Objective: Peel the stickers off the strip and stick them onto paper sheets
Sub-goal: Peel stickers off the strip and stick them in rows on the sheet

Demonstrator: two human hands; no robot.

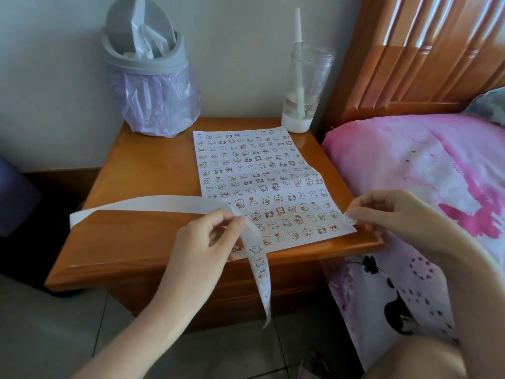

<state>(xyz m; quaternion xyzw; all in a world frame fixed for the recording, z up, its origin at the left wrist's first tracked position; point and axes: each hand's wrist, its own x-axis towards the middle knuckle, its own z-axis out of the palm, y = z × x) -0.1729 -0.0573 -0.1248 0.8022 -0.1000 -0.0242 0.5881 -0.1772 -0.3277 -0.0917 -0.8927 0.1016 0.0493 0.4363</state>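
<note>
Pinching the strip (164,203), left hand (207,236); pinching a sticker (349,218), right hand (388,212); plastic bags (144,36) in bin (147,62), white tube (300,94) in jar (323,77).

Sheet (270,206) near-left corner hidden behind left hand (207,239); far stickers (246,149) too small to make out.

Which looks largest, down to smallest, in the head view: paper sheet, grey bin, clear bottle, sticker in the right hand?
1. paper sheet and grey bin: near alike, bin farther back, so unranked.
2. clear bottle
3. sticker in the right hand
</note>
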